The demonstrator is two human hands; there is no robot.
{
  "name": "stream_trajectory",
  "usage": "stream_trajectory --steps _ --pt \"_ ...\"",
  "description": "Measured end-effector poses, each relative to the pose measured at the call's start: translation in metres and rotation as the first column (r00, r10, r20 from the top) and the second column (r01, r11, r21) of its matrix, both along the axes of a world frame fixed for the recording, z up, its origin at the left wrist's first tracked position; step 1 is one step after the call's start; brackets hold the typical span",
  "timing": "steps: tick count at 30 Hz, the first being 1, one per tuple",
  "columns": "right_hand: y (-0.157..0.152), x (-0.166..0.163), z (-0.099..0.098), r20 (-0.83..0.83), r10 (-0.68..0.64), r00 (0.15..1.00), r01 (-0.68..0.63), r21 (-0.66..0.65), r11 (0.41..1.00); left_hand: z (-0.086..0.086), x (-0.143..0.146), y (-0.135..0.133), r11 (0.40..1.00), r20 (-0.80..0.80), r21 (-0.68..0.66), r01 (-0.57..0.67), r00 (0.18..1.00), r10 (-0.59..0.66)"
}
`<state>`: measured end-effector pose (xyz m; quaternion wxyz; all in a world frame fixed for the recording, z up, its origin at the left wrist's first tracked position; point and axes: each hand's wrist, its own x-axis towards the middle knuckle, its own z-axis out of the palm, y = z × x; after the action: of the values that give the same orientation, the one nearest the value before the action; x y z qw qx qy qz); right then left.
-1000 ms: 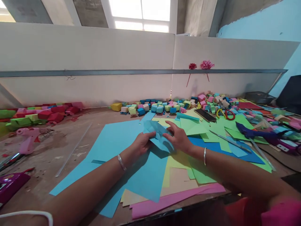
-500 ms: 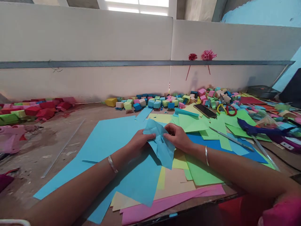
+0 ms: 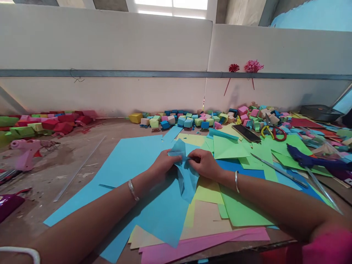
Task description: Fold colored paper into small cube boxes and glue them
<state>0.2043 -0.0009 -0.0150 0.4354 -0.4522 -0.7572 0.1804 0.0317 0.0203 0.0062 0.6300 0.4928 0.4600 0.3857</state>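
Observation:
A creased piece of blue paper [image 3: 188,183] is held up between both hands, partly folded, with flaps standing out toward me. My left hand [image 3: 164,164] pinches its left side, thumb in front. At its right side, my right hand [image 3: 205,164] grips the paper between thumb and curled fingers. Under the hands lie large blue paper sheets [image 3: 129,157], and right below my right wrist are green sheets [image 3: 242,209] and yellow ones. The fingertips behind the paper are hidden.
Small coloured paper blocks [image 3: 188,121] line the wall. On the right lie a phone [image 3: 246,133], scissors [image 3: 275,132], a long metal blade [image 3: 279,169] and a dark blue glue gun [image 3: 316,159]. A pink glue gun [image 3: 26,154] sits at left. Pink paper [image 3: 203,244] lies along the front edge.
The blue paper has been folded inward, narrower than before, with its right side drawn toward the middle. My right hand has turned and moved slightly left. The view has shifted a little left.

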Motion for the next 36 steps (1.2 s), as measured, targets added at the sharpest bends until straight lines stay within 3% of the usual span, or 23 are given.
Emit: stream_trajectory --steps 6,10,14,19,23,25,29,31,36 --pt "-0.003 -0.002 0.002 0.067 -0.02 0.998 0.018 0.023 1.0 0.001 0.0 -0.004 0.996 -0.056 0.085 0.028 0.998 -0.023" --pt "-0.004 -0.003 0.004 -0.015 -0.075 0.997 0.074 -0.068 0.995 0.006 0.0 -0.006 0.989 -0.104 0.125 0.077 0.992 -0.064" --pt "-0.005 -0.003 0.006 -0.071 -0.072 0.995 0.066 -0.084 0.994 0.017 0.001 -0.013 0.953 -0.248 0.261 0.157 0.964 -0.091" --pt "-0.004 -0.003 0.005 -0.099 -0.004 0.995 -0.005 -0.094 0.996 0.026 0.003 -0.019 0.879 -0.466 0.411 0.241 0.885 -0.024" --pt "-0.001 -0.001 0.004 -0.114 -0.029 0.993 0.007 -0.188 0.982 0.023 0.005 -0.02 0.795 -0.472 0.582 0.172 0.868 0.157" --pt "0.0 0.001 0.004 -0.133 -0.04 0.99 0.017 -0.166 0.986 0.022 0.006 -0.021 0.828 -0.393 0.553 0.092 0.905 0.162" --pt "0.002 0.005 0.006 -0.199 -0.115 0.973 0.099 -0.089 0.991 0.022 0.01 -0.025 0.971 -0.145 0.239 0.001 0.989 0.034" --pt "0.003 0.006 0.006 -0.211 -0.147 0.966 0.134 -0.075 0.988 0.02 0.011 -0.026 0.983 -0.074 0.183 -0.027 0.996 0.041" --pt "0.007 0.007 0.004 -0.176 -0.196 0.965 0.181 -0.096 0.979 0.014 0.01 -0.025 0.971 -0.081 0.23 -0.069 0.993 0.089"
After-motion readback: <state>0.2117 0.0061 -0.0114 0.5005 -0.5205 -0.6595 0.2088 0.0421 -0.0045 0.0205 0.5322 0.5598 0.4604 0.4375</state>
